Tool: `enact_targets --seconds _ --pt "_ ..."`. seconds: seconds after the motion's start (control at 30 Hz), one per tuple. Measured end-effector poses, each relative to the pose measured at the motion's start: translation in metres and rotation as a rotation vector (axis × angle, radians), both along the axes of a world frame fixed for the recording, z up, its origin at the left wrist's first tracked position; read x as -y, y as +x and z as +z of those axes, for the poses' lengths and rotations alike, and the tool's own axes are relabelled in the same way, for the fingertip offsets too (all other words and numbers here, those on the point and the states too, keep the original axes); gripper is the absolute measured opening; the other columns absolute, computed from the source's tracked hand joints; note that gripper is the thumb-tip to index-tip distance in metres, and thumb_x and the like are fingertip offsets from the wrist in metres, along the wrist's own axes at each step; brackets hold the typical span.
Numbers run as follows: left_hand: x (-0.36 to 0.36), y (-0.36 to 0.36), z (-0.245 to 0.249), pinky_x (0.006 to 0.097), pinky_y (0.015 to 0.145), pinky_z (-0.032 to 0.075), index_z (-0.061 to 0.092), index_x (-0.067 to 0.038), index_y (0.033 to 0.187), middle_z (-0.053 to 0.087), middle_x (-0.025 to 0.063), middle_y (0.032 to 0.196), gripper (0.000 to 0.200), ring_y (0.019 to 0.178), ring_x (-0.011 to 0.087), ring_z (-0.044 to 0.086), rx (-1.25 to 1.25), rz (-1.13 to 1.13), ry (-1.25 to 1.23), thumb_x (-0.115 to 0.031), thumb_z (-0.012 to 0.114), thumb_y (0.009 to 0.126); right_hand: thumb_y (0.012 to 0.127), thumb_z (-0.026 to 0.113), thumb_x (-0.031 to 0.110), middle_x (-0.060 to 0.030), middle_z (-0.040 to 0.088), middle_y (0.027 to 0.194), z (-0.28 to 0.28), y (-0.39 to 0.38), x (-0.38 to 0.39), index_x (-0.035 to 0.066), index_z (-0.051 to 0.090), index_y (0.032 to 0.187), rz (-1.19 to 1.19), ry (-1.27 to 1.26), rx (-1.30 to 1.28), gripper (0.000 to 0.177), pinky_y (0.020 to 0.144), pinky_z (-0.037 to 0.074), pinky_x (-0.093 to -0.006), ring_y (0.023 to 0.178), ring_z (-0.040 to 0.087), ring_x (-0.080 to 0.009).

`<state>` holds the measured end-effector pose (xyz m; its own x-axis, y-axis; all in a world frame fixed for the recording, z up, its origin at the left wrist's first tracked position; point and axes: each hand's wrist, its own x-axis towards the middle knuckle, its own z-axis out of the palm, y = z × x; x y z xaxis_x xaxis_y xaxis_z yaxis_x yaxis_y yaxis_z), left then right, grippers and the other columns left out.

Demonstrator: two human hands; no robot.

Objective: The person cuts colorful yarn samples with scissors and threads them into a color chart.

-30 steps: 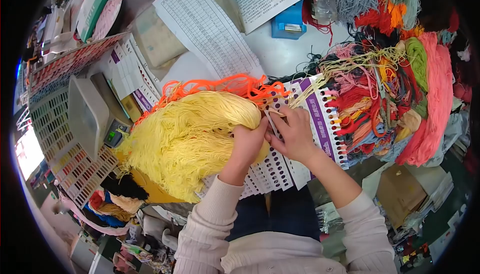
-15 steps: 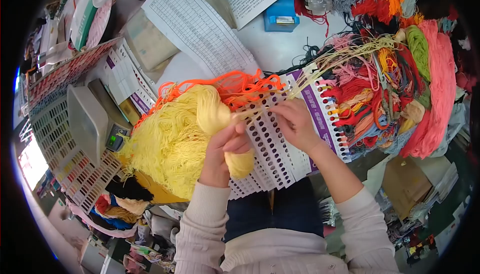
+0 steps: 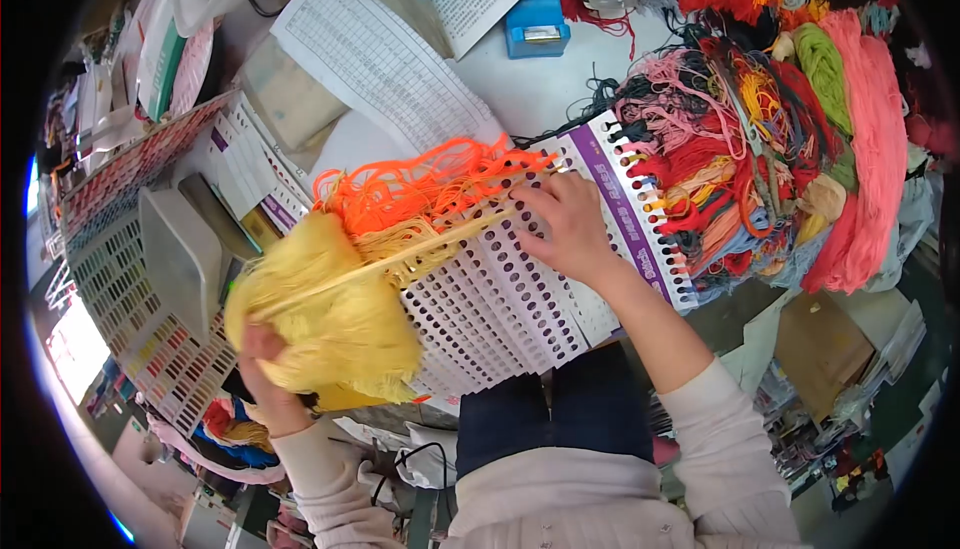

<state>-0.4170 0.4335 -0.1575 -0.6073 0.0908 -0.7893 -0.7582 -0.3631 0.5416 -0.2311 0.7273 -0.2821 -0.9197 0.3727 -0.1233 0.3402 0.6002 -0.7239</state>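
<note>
My left hand (image 3: 262,354) is closed on the lower left of a bundle of yellow thread (image 3: 345,324), partly blurred by motion. A pale yellow strand (image 3: 425,254) stretches from the bundle to the upper part of the white punched cards (image 3: 490,294). At the strand's far end, my right hand (image 3: 565,224) bends its fingers over the cards' holes; what its fingertips hold is too small to make out. Orange thread (image 3: 420,184) lies looped along the cards' top edge. A purple-striped card (image 3: 625,211) with many coloured threads through its holes lies to the right.
Multicoloured thread (image 3: 720,179) and a pink skein (image 3: 868,149) lie at the right. Printed sheets (image 3: 380,59) and a blue device (image 3: 538,24) are at the back. A grid-patterned basket (image 3: 150,279) and a clear plastic tray (image 3: 180,249) stand at the left.
My left hand has moved left and down with the yellow thread, drawing the strand out long. My right hand has shifted slightly left and up. The pale strands over the striped card are gone from there.
</note>
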Motion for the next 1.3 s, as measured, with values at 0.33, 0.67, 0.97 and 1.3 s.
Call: enact_targets --seconds 0.33,0.67,0.97,1.3 --pt "-0.065 0.089 -0.007 0.034 0.077 0.043 0.037 0.006 0.112 0.045 0.017 0.111 0.044 0.094 0.023 0.05 0.159 -0.475 0.242 -0.02 0.049 0.079 0.061 0.062 0.01 -0.0061 0.045 0.087 0.023 0.005 0.02 0.009 0.056 0.085 -0.143 -0.136 -0.146 0.024 0.075 0.033 -0.0345 0.087 0.044 -0.0228" --pt "-0.117 0.109 -0.027 0.0344 0.082 0.04 0.03 0.004 0.12 0.039 0.0145 0.119 0.047 0.101 0.0214 0.046 0.288 -0.478 0.522 -0.028 0.036 0.086 0.075 0.051 0.002 -0.0004 0.053 0.063 0.086 0.006 0.049 -0.002 0.056 0.076 -0.45 -1.509 0.093 0.006 0.046 0.036 -0.0178 0.048 0.045 -0.0045" --pt "-0.126 0.115 -0.023 0.0314 0.08 0.041 0.04 0.006 0.112 0.05 0.0118 0.103 0.036 0.092 0.0194 0.051 0.233 -0.59 0.367 -0.016 0.04 0.085 0.074 0.049 0.002 -0.0097 0.056 0.094 0.087 0.014 0.05 -0.003 0.059 0.078 -0.529 -1.641 0.041 0.011 0.046 0.034 -0.0167 0.051 0.045 -0.004" --pt "-0.114 0.105 -0.032 0.0346 0.085 0.038 0.04 0.005 0.113 0.045 0.0133 0.112 0.039 0.101 0.0208 0.046 0.361 -0.506 0.532 -0.022 0.038 0.085 0.077 0.051 0.009 -0.0075 0.057 0.096 0.091 0.007 0.051 -0.001 0.058 0.084 -0.545 -1.649 0.139 0.014 0.044 0.032 -0.0152 0.049 0.04 -0.002"
